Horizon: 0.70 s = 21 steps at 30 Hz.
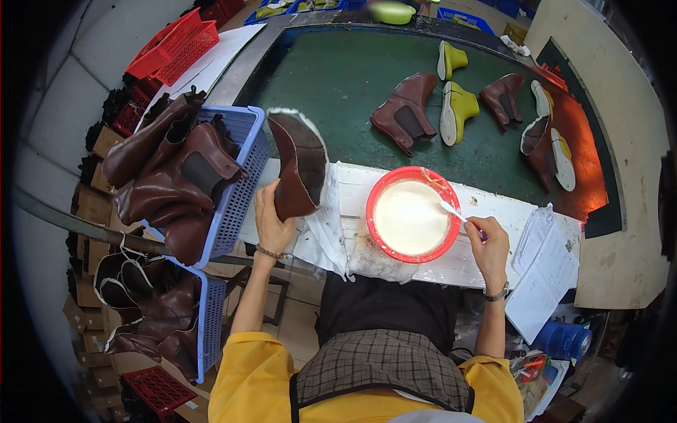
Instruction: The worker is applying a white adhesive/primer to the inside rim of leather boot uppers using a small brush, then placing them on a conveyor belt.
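While upturned, brown boot (297, 166) in left hand (271, 222).

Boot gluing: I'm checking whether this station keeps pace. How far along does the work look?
Done, it seems: several brown boots lie on the green belt. In hand: the left hand holds a brown boot upper sole side up, while the right hand dips a brush into the red bowl of white paste. Left: two blue baskets remain full of boots.
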Each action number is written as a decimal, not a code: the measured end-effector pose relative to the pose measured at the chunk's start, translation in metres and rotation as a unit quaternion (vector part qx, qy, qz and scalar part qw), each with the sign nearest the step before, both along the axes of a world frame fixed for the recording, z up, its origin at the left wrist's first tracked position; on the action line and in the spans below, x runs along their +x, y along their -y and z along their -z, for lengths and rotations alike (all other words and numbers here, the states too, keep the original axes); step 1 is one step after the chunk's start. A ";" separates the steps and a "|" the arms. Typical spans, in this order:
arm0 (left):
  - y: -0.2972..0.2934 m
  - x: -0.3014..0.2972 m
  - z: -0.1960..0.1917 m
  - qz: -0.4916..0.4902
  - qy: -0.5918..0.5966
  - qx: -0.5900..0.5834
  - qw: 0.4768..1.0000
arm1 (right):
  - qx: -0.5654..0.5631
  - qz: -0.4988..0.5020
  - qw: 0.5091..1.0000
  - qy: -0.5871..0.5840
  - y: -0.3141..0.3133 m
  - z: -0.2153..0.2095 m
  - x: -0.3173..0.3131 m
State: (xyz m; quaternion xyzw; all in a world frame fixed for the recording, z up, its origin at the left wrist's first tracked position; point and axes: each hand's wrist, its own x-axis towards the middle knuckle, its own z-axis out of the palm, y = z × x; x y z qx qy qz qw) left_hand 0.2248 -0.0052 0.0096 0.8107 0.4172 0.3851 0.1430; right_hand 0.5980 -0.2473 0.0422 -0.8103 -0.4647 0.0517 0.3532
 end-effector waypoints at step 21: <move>0.090 0.039 -0.065 0.265 0.151 -0.032 0.952 | 0.287 -0.113 0.948 -0.082 -0.084 -0.055 -0.002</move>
